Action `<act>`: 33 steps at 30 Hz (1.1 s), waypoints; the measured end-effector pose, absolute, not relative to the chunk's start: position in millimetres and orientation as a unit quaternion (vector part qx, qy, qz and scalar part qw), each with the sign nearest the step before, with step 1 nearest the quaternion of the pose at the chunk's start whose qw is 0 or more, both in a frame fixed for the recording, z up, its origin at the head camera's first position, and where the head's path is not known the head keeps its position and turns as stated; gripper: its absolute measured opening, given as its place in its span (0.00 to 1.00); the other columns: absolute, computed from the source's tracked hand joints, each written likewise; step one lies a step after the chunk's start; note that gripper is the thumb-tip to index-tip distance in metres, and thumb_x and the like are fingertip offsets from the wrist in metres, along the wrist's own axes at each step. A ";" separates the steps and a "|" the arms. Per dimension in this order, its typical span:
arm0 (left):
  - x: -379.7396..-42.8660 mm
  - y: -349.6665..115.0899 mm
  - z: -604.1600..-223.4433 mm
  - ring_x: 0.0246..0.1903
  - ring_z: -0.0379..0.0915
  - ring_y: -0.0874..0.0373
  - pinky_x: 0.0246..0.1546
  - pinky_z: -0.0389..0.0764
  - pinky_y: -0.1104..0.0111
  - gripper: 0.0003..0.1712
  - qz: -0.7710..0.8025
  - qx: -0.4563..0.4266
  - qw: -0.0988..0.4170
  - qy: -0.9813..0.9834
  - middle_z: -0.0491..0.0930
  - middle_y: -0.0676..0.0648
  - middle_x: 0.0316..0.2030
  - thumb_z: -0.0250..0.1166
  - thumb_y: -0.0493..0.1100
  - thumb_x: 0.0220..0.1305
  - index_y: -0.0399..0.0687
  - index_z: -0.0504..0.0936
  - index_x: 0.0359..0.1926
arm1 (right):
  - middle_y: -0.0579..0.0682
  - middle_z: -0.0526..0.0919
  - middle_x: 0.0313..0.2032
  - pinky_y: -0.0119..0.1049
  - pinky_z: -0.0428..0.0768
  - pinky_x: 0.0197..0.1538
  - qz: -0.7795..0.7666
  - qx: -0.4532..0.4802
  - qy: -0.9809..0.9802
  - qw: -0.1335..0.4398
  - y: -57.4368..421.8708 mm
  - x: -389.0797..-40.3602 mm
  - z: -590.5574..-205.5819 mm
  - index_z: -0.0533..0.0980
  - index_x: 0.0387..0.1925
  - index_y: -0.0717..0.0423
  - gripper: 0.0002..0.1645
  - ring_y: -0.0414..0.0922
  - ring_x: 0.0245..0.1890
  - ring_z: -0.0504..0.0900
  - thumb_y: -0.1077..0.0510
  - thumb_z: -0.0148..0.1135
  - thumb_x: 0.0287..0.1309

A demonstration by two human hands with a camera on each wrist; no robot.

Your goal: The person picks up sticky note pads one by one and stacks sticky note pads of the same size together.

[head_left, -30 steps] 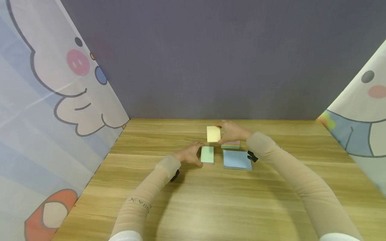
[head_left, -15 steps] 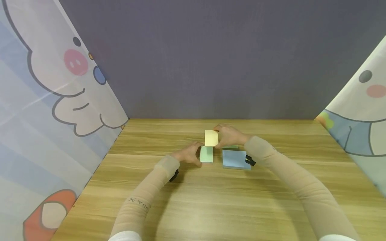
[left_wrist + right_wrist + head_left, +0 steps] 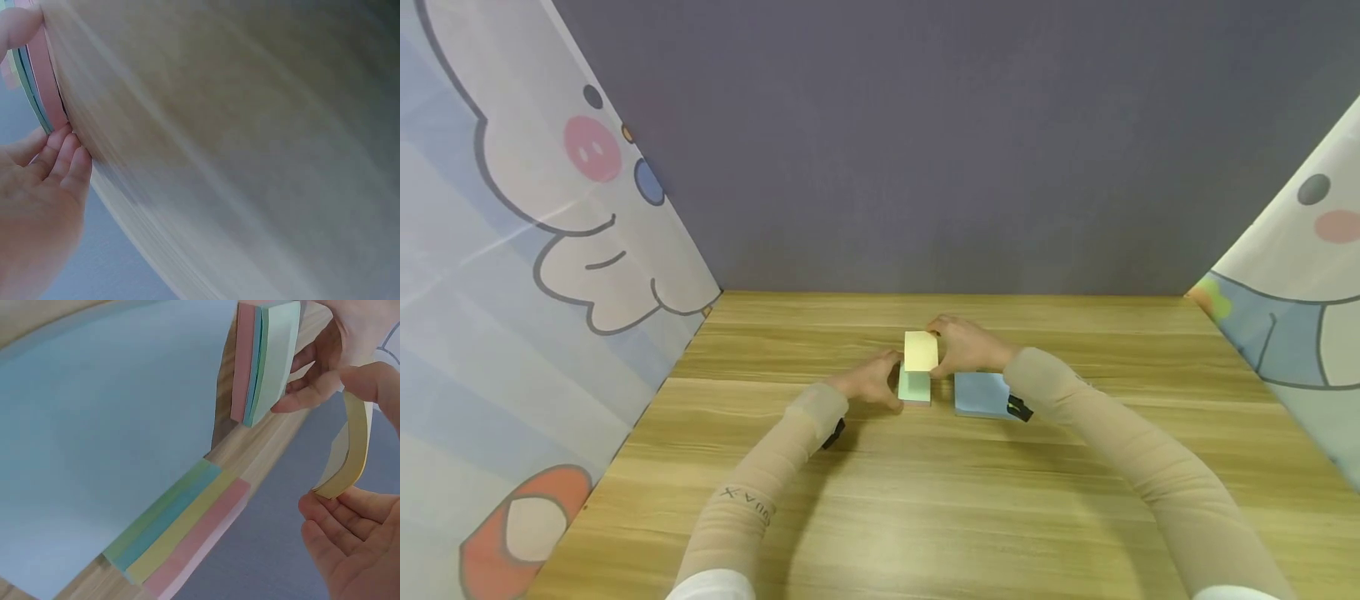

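Observation:
My right hand [image 3: 967,346] pinches a small yellow sticky-note pad [image 3: 921,351] by opposite edges. In the right wrist view this yellow pad [image 3: 357,447] bows slightly between thumb and fingertips. It hangs above a sticky-note stack [image 3: 914,386], covering its far part in the head view. That stack, mint green on top with blue and pink layers [image 3: 247,365] below, is on the table. My left hand [image 3: 872,381] grips its edges between thumb and fingers; the left wrist view shows the fingertips at the pink layer [image 3: 47,81].
A larger light-blue pad [image 3: 979,393] lies on the wooden table [image 3: 880,500], partly behind the right wrist. Beyond it, a striped sticky-note stack [image 3: 181,531] shows in the right wrist view; the right hand hides it in the head view. A grey wall [image 3: 880,150] rises behind.
My right hand has brought the yellow pad left and toward me, from beyond the green-topped stack to over its far part. The left hand stays about where it was.

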State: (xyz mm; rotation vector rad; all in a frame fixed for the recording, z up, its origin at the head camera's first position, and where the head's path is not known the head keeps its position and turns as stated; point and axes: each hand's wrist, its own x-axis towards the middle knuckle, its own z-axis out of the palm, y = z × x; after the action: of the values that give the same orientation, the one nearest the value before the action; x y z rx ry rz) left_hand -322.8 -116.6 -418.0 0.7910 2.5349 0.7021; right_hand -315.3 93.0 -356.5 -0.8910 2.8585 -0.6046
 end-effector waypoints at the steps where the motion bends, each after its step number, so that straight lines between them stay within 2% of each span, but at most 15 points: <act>1: -322.8 -116.5 -417.8 0.60 0.58 0.48 0.60 0.63 0.53 0.54 0.253 0.282 0.197 0.904 0.61 0.45 0.61 0.74 0.45 0.38 0.41 0.55 0.66 | 0.53 0.74 0.49 0.43 0.76 0.47 -0.198 -0.291 0.935 0.045 92.4 -314.9 -356.7 0.68 0.55 0.64 0.46 0.47 0.43 0.75 0.49 0.74 0.33; 14: -323.8 -115.8 -416.1 0.62 0.57 0.48 0.62 0.62 0.55 0.56 0.247 0.271 0.197 0.909 0.60 0.43 0.62 0.74 0.45 0.37 0.39 0.53 0.66 | 0.55 0.74 0.51 0.46 0.76 0.48 -0.186 -0.291 0.936 0.065 89.0 -310.6 -362.5 0.65 0.58 0.65 0.47 0.49 0.45 0.75 0.47 0.72 0.37; 18: -323.2 -115.6 -415.8 0.61 0.58 0.48 0.62 0.62 0.55 0.56 0.245 0.270 0.197 0.910 0.61 0.44 0.60 0.75 0.46 0.37 0.38 0.54 0.65 | 0.53 0.74 0.49 0.43 0.76 0.46 -0.175 -0.296 0.937 0.067 87.7 -310.2 -367.1 0.67 0.57 0.63 0.46 0.47 0.42 0.76 0.46 0.72 0.36; 26: -324.1 -116.7 -417.4 0.54 0.62 0.51 0.58 0.66 0.57 0.52 0.265 0.280 0.201 0.900 0.65 0.46 0.54 0.75 0.44 0.37 0.39 0.57 0.63 | 0.54 0.74 0.50 0.42 0.76 0.47 -0.169 -0.295 0.938 0.065 86.2 -306.2 -373.5 0.68 0.55 0.63 0.44 0.48 0.44 0.75 0.47 0.72 0.36; 33: -323.8 -116.9 -417.7 0.53 0.63 0.51 0.57 0.68 0.57 0.51 0.267 0.284 0.201 0.899 0.65 0.47 0.54 0.74 0.45 0.38 0.39 0.57 0.63 | 0.52 0.74 0.48 0.37 0.76 0.41 -0.178 -0.295 0.936 0.075 86.9 -304.0 -376.5 0.67 0.56 0.63 0.45 0.45 0.40 0.74 0.47 0.72 0.36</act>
State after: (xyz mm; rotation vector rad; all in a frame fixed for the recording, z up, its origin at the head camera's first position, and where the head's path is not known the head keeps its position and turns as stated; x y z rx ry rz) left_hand -323.8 -116.9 -417.7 0.7928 2.5096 0.7470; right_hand -304.0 86.9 -376.5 -0.8839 2.8072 -0.5341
